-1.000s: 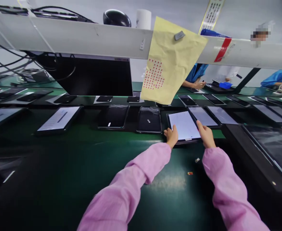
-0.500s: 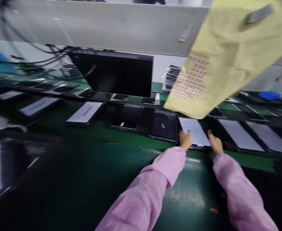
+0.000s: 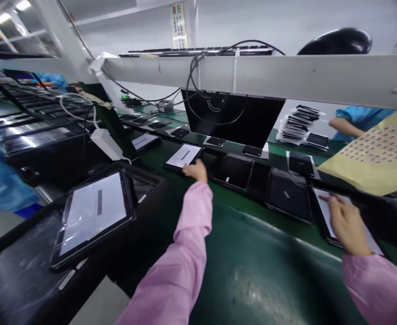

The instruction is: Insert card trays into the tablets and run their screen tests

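Note:
My left hand (image 3: pixel 196 170) is at the near right corner of a tablet with a lit white screen (image 3: pixel 181 155). Its thumb stands apart from the fingers, and nothing is gripped; whether the fingertips touch the tablet I cannot tell. Over another lit tablet (image 3: pixel 324 210), at the right, hovers my right hand (image 3: pixel 349 223) with the index finger stretched out across the screen; contact is unclear. Between the hands lie two dark tablets in clear film, one (image 3: pixel 234 170) nearer my left hand and the other (image 3: pixel 289 194) beside the right-hand tablet.
A large lit tablet (image 3: pixel 95 210) rests tilted on black trays at the left, near a white adapter (image 3: pixel 106 143). Phones on white sheets line the back, before a dark monitor (image 3: pixel 232 119). Yellow paper (image 3: pixel 377 153) hangs at right. Another person's arm (image 3: pixel 345 126) shows behind.
The view has swung left. My left hand has left the right-hand lit tablet and moved left to another lit one. My right hand has shifted from that tablet's right edge to over its screen.

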`<state>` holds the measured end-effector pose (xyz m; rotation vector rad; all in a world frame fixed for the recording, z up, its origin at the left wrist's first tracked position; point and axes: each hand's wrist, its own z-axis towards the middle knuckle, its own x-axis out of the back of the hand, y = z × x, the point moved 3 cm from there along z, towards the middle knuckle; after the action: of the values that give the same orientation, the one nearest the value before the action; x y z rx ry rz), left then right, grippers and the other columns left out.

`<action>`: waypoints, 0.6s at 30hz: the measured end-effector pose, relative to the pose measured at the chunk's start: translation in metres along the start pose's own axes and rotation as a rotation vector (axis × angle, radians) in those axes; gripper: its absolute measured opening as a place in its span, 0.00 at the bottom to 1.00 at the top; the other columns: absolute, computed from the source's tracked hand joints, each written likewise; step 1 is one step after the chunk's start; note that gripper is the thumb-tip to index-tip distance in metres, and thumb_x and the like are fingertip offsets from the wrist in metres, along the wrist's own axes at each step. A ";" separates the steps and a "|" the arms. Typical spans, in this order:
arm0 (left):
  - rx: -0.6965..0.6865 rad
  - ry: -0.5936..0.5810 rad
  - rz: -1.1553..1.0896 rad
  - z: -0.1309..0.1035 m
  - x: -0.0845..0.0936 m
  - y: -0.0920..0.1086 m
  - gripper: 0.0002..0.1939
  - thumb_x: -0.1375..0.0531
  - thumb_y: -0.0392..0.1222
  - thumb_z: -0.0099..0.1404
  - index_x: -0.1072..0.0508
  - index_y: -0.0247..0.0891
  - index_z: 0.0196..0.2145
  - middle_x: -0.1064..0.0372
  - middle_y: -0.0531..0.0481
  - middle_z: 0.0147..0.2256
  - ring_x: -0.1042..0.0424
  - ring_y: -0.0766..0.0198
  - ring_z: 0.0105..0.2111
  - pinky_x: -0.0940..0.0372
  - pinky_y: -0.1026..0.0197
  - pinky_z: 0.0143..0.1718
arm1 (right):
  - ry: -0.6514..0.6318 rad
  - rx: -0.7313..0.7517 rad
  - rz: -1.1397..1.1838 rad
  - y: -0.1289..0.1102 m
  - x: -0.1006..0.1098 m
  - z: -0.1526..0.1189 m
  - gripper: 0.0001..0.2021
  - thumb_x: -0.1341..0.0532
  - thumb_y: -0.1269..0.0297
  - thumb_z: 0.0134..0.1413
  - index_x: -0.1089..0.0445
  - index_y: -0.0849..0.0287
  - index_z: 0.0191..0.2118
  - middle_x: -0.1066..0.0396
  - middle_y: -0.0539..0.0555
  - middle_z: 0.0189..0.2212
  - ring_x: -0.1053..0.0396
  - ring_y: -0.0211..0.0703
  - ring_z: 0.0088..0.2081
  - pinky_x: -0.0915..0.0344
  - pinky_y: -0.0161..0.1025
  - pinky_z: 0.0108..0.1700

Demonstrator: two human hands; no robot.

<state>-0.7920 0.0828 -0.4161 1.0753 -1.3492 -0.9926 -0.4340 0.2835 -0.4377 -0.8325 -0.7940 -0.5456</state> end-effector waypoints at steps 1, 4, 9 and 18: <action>0.088 0.058 -0.024 0.030 0.011 -0.010 0.20 0.41 0.46 0.68 0.33 0.35 0.54 0.34 0.42 0.53 0.30 0.55 0.49 0.31 0.47 0.49 | -0.020 0.061 0.054 -0.018 -0.001 -0.016 0.31 0.60 0.44 0.58 0.24 0.57 0.41 0.29 0.63 0.52 0.32 0.54 0.55 0.38 0.50 0.57; 0.288 0.132 -0.114 0.088 0.019 -0.034 0.20 0.41 0.46 0.68 0.33 0.35 0.54 0.35 0.41 0.53 0.31 0.55 0.50 0.32 0.47 0.50 | -0.075 0.161 0.209 -0.054 0.006 -0.070 0.27 0.54 0.41 0.59 0.24 0.52 0.42 0.31 0.57 0.55 0.36 0.56 0.58 0.41 0.58 0.60; 0.416 0.031 -0.366 0.131 0.002 -0.041 0.19 0.42 0.47 0.68 0.33 0.35 0.54 0.34 0.42 0.52 0.30 0.56 0.48 0.31 0.48 0.48 | -0.145 0.042 0.294 -0.047 0.027 -0.153 0.22 0.50 0.44 0.58 0.24 0.44 0.46 0.33 0.54 0.57 0.37 0.62 0.58 0.40 0.65 0.58; 0.359 -0.215 -0.724 0.104 0.019 -0.041 0.18 0.42 0.46 0.69 0.32 0.35 0.52 0.32 0.43 0.50 0.29 0.59 0.45 0.29 0.51 0.45 | -0.229 -0.373 0.476 -0.002 0.007 -0.223 0.28 0.59 0.41 0.61 0.22 0.42 0.41 0.30 0.50 0.55 0.39 0.63 0.60 0.45 0.67 0.62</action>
<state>-0.8934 0.0529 -0.4576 1.8474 -1.3609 -1.4491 -0.3424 0.1000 -0.5257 -1.4012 -0.6753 -0.1726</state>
